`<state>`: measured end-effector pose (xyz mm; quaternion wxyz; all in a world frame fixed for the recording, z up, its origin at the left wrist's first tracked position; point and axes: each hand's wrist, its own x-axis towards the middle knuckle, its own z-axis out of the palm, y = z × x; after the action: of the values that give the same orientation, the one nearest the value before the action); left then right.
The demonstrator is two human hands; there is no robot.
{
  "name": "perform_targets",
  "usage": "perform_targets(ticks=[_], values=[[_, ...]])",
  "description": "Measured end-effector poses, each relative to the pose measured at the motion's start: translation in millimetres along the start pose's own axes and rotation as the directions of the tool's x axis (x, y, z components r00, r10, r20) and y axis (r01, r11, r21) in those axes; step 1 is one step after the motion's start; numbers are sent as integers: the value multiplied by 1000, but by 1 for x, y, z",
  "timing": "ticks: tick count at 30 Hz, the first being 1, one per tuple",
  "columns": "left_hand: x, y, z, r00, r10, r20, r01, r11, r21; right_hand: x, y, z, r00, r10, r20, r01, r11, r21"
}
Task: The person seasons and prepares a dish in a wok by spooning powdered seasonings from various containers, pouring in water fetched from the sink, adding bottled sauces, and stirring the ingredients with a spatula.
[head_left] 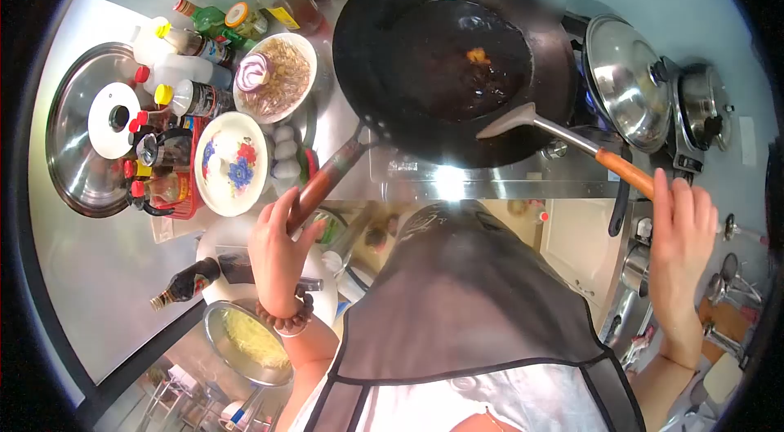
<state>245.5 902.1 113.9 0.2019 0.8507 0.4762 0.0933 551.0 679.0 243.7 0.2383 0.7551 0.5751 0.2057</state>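
Note:
A large black wok (384,64) sits on the stove, with dark liquid and a small orange-yellow piece (478,56) in it. My left hand (279,248) is closed round the wok's wooden handle (327,179). At the right, my right hand (682,236) grips the orange wooden end of a metal spatula (559,131). The spatula's blade rests at the wok's near right inner side. Left of the wok stand a bowl of shredded food with sliced onion (286,77) and a white floral plate (232,164).
Bottles (196,97) crowd the left counter beside a large steel lid (77,150). Several eggs (285,150) lie near the plate. A lidded pan (625,81) and a small pot (698,105) stand at the right. A steel bowl of yellow shreds (251,338) is at the lower left.

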Motion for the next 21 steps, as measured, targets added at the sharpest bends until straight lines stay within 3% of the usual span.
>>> perform_targets(ticks=[3, 5, 6, 10, 15, 19, 21], values=[[0, -10, 5, 999, 33, -17, -34, 999, -40, -11, -13, 1, 999, -14, 52, 14, 1000, 2], [-1, -14, 7, 998, 58, -29, -59, 998, -13, -19, -28, 12, 980, -27, 199, 14, 997, 71], [0, -15, 9, 996, 76, -36, -76, 997, 19, -22, -36, 17, 984, -77, 163, 64, 994, 89], [-2, -17, 14, 993, 107, -51, -105, 993, 51, -16, -77, 37, 985, -50, 166, 21, 984, 176], [-14, -9, 27, 969, 147, -198, -112, 978, 176, 8, -119, 72, 993, 104, 63, -120, 934, 336], [-22, -6, 33, 968, 136, -212, -110, 985, 130, 29, -134, 90, 987, 148, 64, -162, 899, 407], [-23, -5, 31, 970, 132, -204, -107, 986, 129, 37, -133, 95, 967, 253, -3, -220, 846, 486]])
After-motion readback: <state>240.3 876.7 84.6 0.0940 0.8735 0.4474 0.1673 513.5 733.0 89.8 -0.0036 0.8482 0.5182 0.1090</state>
